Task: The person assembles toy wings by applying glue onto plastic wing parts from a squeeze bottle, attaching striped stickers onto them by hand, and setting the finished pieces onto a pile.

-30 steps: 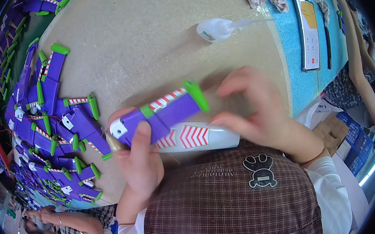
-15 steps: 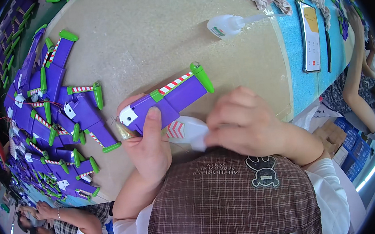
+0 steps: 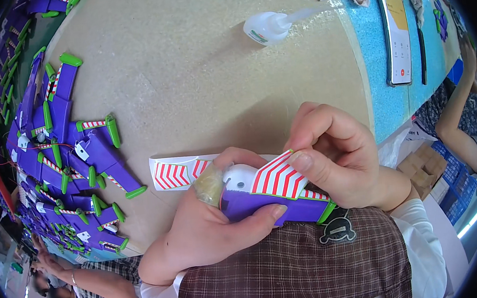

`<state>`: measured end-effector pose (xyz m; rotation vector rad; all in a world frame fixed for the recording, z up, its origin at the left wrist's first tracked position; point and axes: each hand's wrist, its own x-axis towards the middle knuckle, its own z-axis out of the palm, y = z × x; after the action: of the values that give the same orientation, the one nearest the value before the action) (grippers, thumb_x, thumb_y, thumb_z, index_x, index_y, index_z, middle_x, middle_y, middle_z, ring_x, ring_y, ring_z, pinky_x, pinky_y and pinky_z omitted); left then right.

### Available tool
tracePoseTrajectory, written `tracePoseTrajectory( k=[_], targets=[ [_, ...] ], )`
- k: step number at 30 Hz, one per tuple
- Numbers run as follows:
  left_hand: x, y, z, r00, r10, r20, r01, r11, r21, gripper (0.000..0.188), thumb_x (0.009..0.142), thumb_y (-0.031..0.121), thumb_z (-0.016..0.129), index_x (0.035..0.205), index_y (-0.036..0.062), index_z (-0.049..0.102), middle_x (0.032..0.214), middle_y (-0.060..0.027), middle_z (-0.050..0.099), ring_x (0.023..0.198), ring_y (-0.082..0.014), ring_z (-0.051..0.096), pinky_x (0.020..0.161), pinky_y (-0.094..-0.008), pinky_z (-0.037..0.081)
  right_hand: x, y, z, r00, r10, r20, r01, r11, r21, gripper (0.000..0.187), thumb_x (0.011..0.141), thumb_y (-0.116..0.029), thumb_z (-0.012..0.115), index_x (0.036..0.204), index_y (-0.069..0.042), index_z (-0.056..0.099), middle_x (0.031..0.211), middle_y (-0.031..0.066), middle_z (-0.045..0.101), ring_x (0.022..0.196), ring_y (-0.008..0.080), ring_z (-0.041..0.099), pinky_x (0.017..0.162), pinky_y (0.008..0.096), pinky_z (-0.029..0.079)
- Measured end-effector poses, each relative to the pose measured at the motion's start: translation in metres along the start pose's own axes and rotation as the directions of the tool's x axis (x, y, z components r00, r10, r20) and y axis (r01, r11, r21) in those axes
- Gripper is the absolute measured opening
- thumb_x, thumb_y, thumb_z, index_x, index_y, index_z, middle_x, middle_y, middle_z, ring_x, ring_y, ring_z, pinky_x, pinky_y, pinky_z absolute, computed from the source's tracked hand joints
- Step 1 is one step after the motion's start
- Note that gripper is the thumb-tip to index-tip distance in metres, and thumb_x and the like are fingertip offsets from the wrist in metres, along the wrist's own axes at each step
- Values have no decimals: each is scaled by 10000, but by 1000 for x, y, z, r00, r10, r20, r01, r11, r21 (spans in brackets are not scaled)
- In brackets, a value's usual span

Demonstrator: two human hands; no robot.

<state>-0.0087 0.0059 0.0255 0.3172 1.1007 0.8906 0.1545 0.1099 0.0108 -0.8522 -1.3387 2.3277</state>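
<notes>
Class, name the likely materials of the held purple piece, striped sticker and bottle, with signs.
Purple piece: probably hard plastic, satin; smooth, crisp edges.
Striped sticker: paper or film, unclear; thin, smooth sheet.
Bottle: likely plastic; milky, smooth walls.

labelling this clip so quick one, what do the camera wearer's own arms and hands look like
The left hand and right hand are ungloved, with no rings or watch visible. A translucent yellowish wrap appears to go around a finger of the left one. The bare forearms come out of short white fabric sleeves.
</notes>
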Motion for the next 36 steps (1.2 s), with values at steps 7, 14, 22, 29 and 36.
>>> tracePoseTrajectory(
  k=[7, 14, 22, 29, 36],
  targets=[
    [3, -2, -2, 998, 57, -8, -56, 998, 37, 389, 754, 15, 686, 1078, 34, 472, 901, -11, 573, 822, -46, 535, 695, -199, 435, 3, 3, -5, 1000, 4, 30, -2, 997, -72, 89, 845, 27, 552, 916, -17, 521, 890, 73, 518, 752, 91, 487, 677, 199, 395],
    [0, -10, -8, 945, 315, -87, -285, 923, 257, 269, 869, 69, 564, 1110, 3, 464, 862, -2, 565, 778, -36, 504, 677, -185, 408, 10, -1, -10, 968, -224, -116, 137, 853, -504, 647, 846, -493, 528, 1170, 59, 432, 1006, 100, 473, 855, 154, 502, 773, 290, 401],
    [-6, -15, -15, 917, 336, -217, -379, 902, -208, 391, 825, 2, 609, 1180, 8, 446, 1057, -50, 593, 998, -114, 548, 869, -272, 431, 6, -17, -10, 950, -30, 312, 171, 883, -436, 129, 735, -85, 710, 748, -47, 587, 673, 52, 548, 639, 211, 558, 573, 307, 422],
    [1, -31, -1, 856, 376, -354, -427, 901, -76, 480, 875, 110, 580, 1267, 21, 317, 1090, -52, 506, 1004, -126, 487, 860, -282, 409, 19, 5, 4, 959, -188, 213, 266, 861, -434, 141, 774, -135, 679, 861, -46, 613, 905, 93, 548, 872, 232, 559, 755, 306, 440],
    [-2, -25, -24, 903, 404, -144, -393, 914, 98, 417, 885, 120, 504, 1263, 2, 373, 956, -45, 547, 824, -92, 525, 727, -240, 431, 33, 9, 3, 977, -213, 26, 204, 881, -426, 169, 905, -150, 496, 964, -22, 590, 929, 127, 559, 899, 268, 554, 781, 332, 435]
  ],
)
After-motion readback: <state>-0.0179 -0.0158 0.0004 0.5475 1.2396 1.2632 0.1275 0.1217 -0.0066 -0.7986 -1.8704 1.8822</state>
